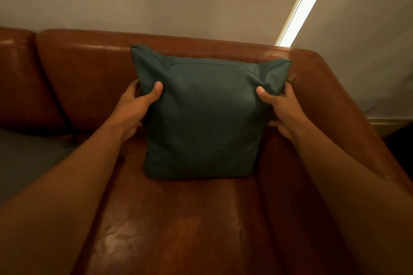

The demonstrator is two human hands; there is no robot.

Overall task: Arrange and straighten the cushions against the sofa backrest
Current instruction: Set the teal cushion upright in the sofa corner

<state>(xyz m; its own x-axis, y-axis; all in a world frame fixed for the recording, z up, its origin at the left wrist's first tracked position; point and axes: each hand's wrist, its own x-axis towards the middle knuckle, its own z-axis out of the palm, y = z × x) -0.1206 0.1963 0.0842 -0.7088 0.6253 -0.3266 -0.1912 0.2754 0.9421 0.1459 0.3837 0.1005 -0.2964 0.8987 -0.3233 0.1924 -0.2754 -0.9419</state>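
Both forearms reach in; left hand (136, 105) and right hand (282, 107) pinch the green cushion (201, 118) upright on the seat (178, 219), seemingly against the backrest (89, 62). Released off-balance, it may slump forward.

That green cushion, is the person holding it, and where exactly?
Yes. Both hands hold the green cushion by its upper side edges: left hand on its left edge, right hand on its right.

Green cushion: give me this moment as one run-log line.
green cushion upright on seat, near backrest | left hand grips left edge | right hand grips right edge | phase: straightening
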